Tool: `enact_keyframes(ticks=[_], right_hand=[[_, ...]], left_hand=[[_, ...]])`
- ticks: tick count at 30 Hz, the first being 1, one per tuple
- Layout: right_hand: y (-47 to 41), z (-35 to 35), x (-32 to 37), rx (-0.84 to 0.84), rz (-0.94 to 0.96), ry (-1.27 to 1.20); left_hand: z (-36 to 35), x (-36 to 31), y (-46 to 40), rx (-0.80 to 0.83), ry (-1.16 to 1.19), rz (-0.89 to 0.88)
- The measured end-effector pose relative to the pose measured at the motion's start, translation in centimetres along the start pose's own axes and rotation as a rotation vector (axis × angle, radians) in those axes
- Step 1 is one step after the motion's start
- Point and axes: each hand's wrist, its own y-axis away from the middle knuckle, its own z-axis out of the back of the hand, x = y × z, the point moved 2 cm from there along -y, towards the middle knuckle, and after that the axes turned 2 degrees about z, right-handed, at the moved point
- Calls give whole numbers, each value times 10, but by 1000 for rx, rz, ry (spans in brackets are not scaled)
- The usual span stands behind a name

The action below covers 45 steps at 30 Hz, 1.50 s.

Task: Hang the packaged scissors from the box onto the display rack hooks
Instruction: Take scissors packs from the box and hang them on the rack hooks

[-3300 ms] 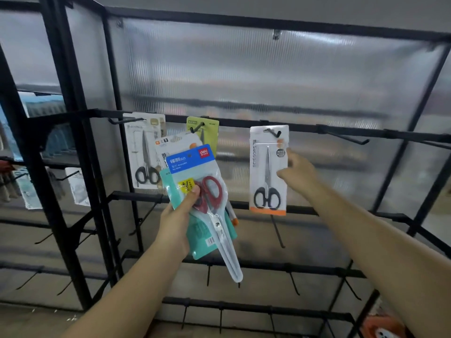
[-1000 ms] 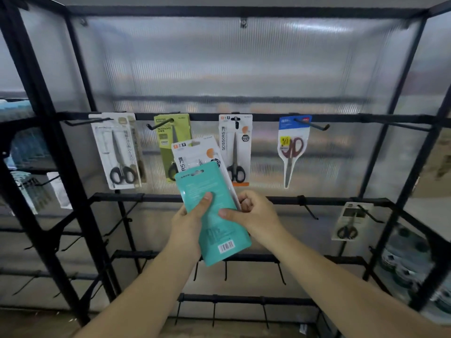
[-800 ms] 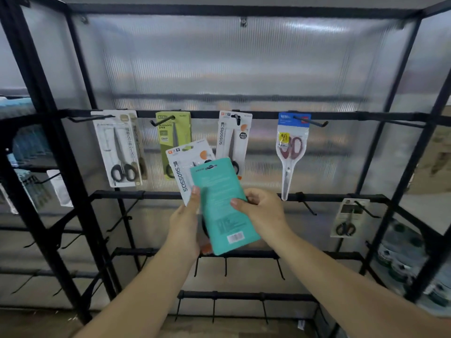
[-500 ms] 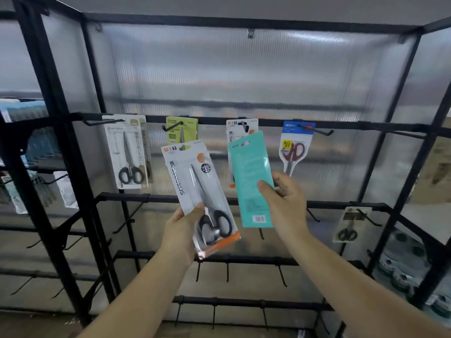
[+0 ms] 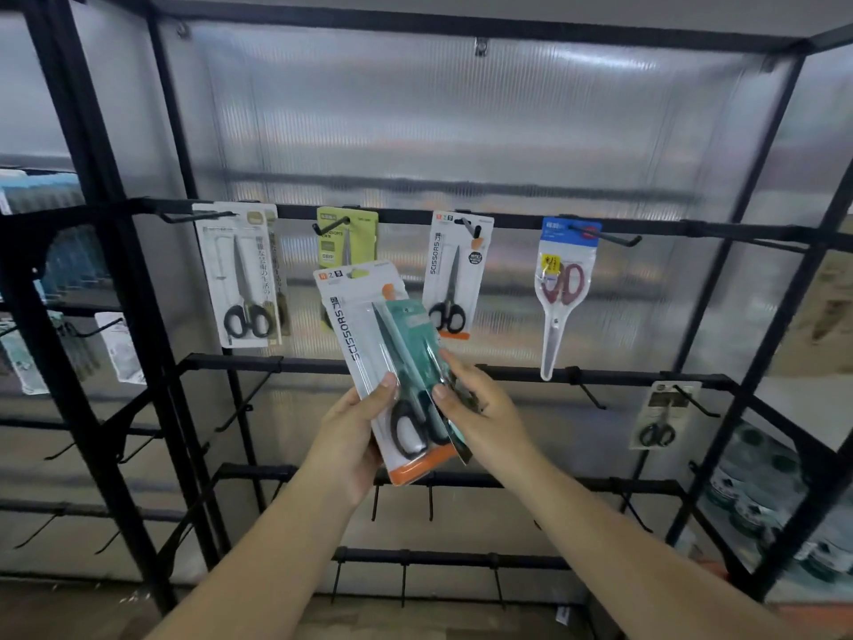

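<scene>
- While both hands are meeting at chest height before the black metal display rack [image 5: 461, 221], the left hand [image 5: 355, 436] is gripping the white-and-orange carded pack of black-handled scissors [image 5: 369, 362], thumb pressed on its front near the handles.
- The right hand [image 5: 480, 408] is pinching the teal packaged scissors [image 5: 417, 334], which is lying against and partly over the right edge of the white pack.
- Both packs are standing with their long axes nearly upright, tops tilted slightly left, hang holes uppermost, handles down by the palms.
- The top rail's hooks are lying above and beyond the hands; four packs are already hanging there, and the bare black hook [image 5: 757, 244] to the far right appears free.
- That hook is sitting up and to the right, so the right hand is probably the nearer one, and its teal pack would need lifting with the hole leading.
- The box is not showing here.
</scene>
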Motion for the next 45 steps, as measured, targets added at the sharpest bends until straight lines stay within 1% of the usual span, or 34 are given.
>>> enact_keyframes(ticks=[5,8,10,13,16,18,20,23,27,31,34,36,39,42,45], right_hand=[[4,16,-35,-159,-87,63],[19,27,-58,-233,-155,12],[33,36,-76,-294,-242,-32],[55,51,-98,-429,-340,69],[75,72,-114,-560,-379,142],[86,88,-122,-613,-396,155],[91,103,-127,-629,-406,197],[85,129,-139,-586,-420,238],[60,165,-160,-509,-429,376],[40,188,-179,-416,-410,357],[38,203,-197,-367,-411,397],[42,210,-206,-315,-405,410],[44,216,-213,-247,-397,420],[39,214,-216,-197,-420,366],[30,213,-220,-135,-423,383]], left_hand=[[-4,24,-9,37,-10,98],[-5,44,-13,66,23,178],[-3,59,-14,75,37,238],[5,80,-19,36,-15,310],[6,100,-23,21,-22,389],[1,111,-23,46,15,442],[-7,122,-24,89,49,472],[-19,137,-30,88,-29,416],[-40,150,-40,92,12,437],[-62,169,-51,14,54,440],[-78,181,-58,-94,30,369],[-88,187,-59,-126,34,361],[-99,196,-58,-189,-17,364],[-107,204,-54,-276,-33,353],[-109,206,-54,-311,-78,343]])
